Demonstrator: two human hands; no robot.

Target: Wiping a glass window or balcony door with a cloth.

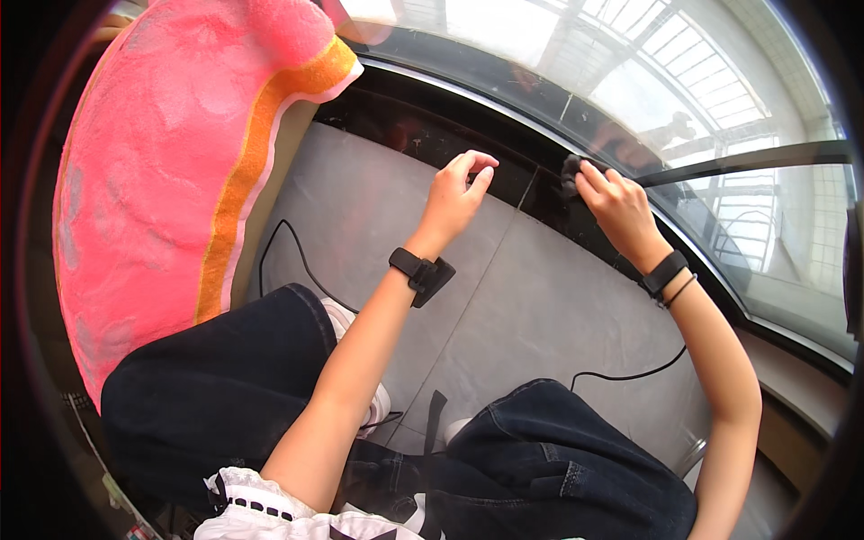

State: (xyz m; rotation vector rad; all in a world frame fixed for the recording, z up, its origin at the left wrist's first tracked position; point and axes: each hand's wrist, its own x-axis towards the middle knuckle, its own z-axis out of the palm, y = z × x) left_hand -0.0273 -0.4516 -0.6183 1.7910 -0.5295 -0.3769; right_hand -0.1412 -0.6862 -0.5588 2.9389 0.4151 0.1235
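Note:
My right hand pinches a small dark, crumpled cloth or sponge at the window's lower edge, against the black sill. My left hand is held over the near edge of the black sill, its fingers curled and apart with nothing seen between them. Both wrists wear black straps. Beyond the sill, a metal-edged frame borders the glass pane, which shows bright reflections.
A pink plush blanket with an orange band covers something at the left. Grey floor tiles lie below my hands. Thin black cables run over the floor near my legs. A dark window bar crosses the right side.

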